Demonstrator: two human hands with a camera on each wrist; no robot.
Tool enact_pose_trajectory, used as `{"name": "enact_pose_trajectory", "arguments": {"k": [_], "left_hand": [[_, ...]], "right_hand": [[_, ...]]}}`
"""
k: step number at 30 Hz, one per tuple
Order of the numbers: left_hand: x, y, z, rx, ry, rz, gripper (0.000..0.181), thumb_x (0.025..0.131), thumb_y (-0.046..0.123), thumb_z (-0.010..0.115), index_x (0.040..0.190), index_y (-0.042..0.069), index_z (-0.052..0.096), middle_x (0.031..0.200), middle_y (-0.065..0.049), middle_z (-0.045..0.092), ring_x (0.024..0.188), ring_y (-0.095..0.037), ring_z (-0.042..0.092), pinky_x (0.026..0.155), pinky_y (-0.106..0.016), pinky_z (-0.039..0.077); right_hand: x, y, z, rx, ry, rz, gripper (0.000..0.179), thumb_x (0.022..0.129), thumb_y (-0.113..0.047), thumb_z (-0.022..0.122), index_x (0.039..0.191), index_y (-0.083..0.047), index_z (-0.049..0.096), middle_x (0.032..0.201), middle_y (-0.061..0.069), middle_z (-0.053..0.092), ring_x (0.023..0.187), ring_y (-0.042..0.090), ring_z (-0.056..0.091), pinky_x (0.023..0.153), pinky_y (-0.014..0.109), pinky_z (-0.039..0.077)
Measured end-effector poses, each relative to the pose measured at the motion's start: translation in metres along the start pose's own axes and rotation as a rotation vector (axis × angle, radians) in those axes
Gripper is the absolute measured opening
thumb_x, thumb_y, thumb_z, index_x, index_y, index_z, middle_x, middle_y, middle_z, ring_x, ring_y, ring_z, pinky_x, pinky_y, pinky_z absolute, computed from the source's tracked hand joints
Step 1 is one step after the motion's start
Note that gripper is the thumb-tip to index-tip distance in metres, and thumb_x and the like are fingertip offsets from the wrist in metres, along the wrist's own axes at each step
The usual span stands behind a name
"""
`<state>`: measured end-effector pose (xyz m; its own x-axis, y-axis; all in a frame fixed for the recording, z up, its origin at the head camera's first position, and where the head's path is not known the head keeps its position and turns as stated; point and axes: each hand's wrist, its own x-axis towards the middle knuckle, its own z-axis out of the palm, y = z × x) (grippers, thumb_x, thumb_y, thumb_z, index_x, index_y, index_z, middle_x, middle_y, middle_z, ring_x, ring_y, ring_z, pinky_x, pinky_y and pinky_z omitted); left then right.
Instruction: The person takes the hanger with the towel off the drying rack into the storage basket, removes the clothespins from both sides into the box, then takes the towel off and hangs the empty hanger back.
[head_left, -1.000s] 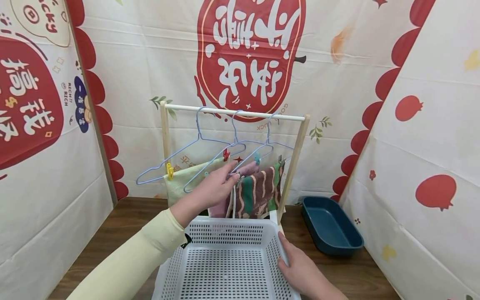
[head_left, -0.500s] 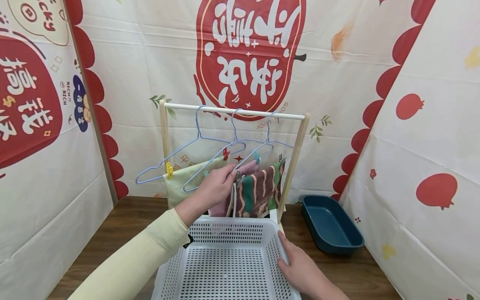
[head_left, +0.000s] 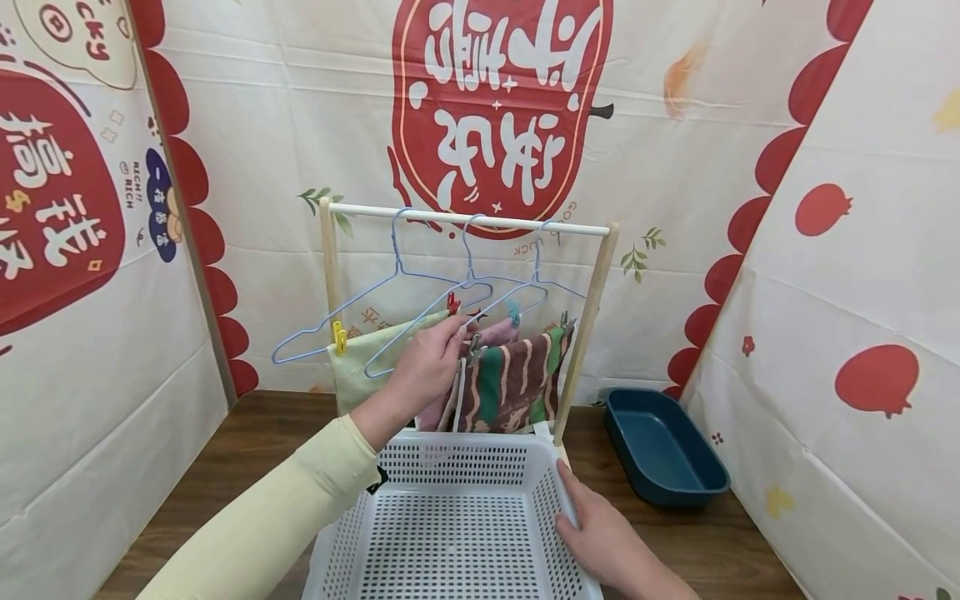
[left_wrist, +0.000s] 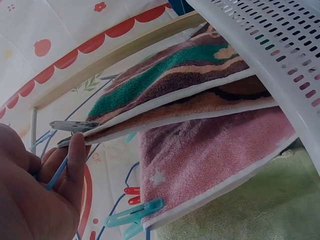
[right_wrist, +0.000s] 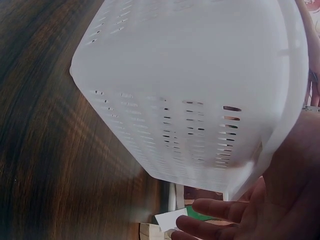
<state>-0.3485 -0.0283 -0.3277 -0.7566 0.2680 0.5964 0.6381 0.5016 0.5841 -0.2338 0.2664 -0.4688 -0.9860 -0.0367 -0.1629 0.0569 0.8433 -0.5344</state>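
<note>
The blue hanger (head_left: 536, 273) is hanging hook-up from the white rod (head_left: 510, 222), its long axis slanting from the near left end, at my left hand (head_left: 427, 362), back towards the right post (head_left: 586, 333) of the rack. The striped towel (head_left: 517, 379) is hanging from it along the same slant, its lower edge dipping out of sight behind the white basket (head_left: 480, 440).

I am gripping the hanger's near end with the left hand, thumb and fingers bending narrowly round the wire just beside the gray clip (left_wrist: 75, 126). With the right hand (head_left: 600, 533) I am holding the basket's side rim, thumb inside, fingers outside and lying fairly straight.

The hanger is showing thin, smooth wire; the towel is showing brown and green bands, wavy peach lines and a white hem. The basket is standing before the rack, small slots piercing its walls and floor. A pink towel (left_wrist: 200, 160) and a pale green towel (head_left: 360, 383) are hanging to the left of the striped one.
</note>
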Motion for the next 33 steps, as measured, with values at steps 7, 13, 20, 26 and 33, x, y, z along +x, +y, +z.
{"name": "enact_pose_trajectory", "arguments": {"k": [7,13,20,26,33], "left_hand": [[0.001,0.004,-0.002,-0.046,0.031,0.002,0.032,0.12,0.016,0.047,0.136,0.004,0.072,0.128,-0.012,0.078,0.112,-0.026,0.076,0.097,-0.048,0.063],[0.001,0.005,-0.007,-0.051,0.062,0.008,0.033,0.12,0.017,0.047,0.137,0.004,0.071,0.128,-0.011,0.079,0.113,-0.026,0.075,0.095,-0.048,0.061],[0.001,0.009,-0.024,-0.104,0.075,-0.026,0.035,0.121,0.022,0.045,0.138,0.009,0.072,0.131,-0.009,0.079,0.116,-0.025,0.077,0.094,-0.049,0.063],[-0.001,0.015,-0.044,-0.158,0.077,-0.054,0.036,0.122,0.025,0.043,0.138,0.01,0.072,0.134,-0.008,0.077,0.119,-0.028,0.076,0.087,-0.048,0.066],[-0.005,0.022,-0.071,-0.214,0.071,-0.069,0.035,0.122,0.025,0.043,0.137,0.008,0.07,0.133,-0.009,0.075,0.119,-0.028,0.076,0.08,-0.042,0.069]], "right_hand": [[0.002,0.0,0.001,0.011,-0.007,0.017,0.082,0.105,-0.026,0.072,0.176,-0.02,0.031,0.168,0.022,0.047,0.148,0.044,0.053,0.117,0.075,0.041],[0.0,0.0,0.001,0.02,-0.01,0.03,0.081,0.105,-0.025,0.072,0.176,-0.02,0.032,0.169,0.022,0.047,0.144,0.04,0.057,0.117,0.073,0.043],[0.0,-0.001,0.0,0.057,-0.028,0.045,0.081,0.105,-0.025,0.072,0.176,-0.021,0.032,0.168,0.022,0.048,0.128,0.032,0.066,0.111,0.07,0.05],[0.001,0.001,0.001,0.068,-0.027,0.042,0.082,0.106,-0.025,0.072,0.176,-0.022,0.031,0.167,0.022,0.049,0.119,0.029,0.069,0.1,0.063,0.06],[0.001,0.001,0.002,0.068,-0.034,0.056,0.082,0.106,-0.026,0.072,0.176,-0.022,0.03,0.164,0.023,0.052,0.114,0.029,0.07,0.1,0.065,0.059]]}}
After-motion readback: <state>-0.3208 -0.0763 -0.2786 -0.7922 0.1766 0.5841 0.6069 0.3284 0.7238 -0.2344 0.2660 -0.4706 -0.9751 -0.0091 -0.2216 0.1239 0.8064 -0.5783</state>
